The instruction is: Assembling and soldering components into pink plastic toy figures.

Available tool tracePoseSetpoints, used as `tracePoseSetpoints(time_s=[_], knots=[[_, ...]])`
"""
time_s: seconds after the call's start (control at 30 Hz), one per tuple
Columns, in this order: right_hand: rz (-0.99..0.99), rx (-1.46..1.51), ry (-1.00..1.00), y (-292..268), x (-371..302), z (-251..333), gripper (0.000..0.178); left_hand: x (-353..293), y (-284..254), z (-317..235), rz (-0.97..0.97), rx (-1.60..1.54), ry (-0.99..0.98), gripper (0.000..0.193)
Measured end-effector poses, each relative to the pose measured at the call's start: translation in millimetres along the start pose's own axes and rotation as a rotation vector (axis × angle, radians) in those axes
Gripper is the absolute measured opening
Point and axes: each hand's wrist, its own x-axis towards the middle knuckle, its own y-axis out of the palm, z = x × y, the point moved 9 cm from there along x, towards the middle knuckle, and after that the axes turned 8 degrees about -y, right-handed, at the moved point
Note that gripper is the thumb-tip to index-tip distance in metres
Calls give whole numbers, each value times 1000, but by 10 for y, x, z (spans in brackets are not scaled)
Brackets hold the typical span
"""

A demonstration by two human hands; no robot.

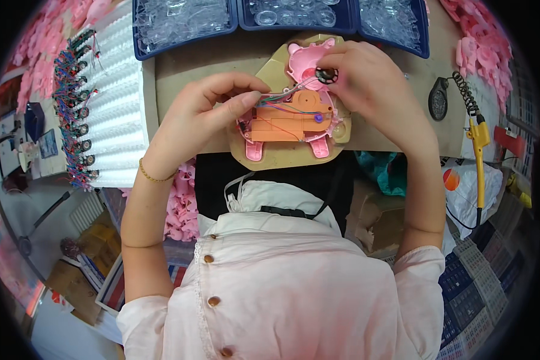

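In front of me a pink plastic toy shell [309,58] lies open in a tan fixture [282,157]. An orange mechanism housing [288,123] fills its body, with thin coloured wires [288,108] crossing the top. My right hand [366,78] pinches a small round black speaker [326,75] at the head part of the shell. Grey wires [294,90] run from the speaker toward my left hand [219,108]. Its thumb and forefinger close on these wires at the shell's upper left edge; the exact grip is partly hidden.
Three blue bins [237,27] of clear plastic parts stand along the back. A white ridged tray [117,108] at left holds several wired speakers. Pink parts [483,45] pile at the far right. A yellow tool [479,138] hangs on a coiled cord beside a black oval object [438,99].
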Motion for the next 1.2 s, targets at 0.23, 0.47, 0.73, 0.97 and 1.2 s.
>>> tracePoseSetpoints(time_s=[0.23,0.47,0.73,0.97,1.2], knots=[[88,122,-81,180,-9,12,22,26,109,2,-44,68,2,21],[-15,-27,172,190,-18,-120,15,48,103,46,-12,90,-18,19],[69,-63,189,192,109,-113,16,-45,126,-163,30,140,174,18],[87,24,241,216,77,-119,15,-90,202,-288,-28,517,268,21],[-43,-30,18,202,63,-30,13,-76,166,-287,-84,449,315,18]])
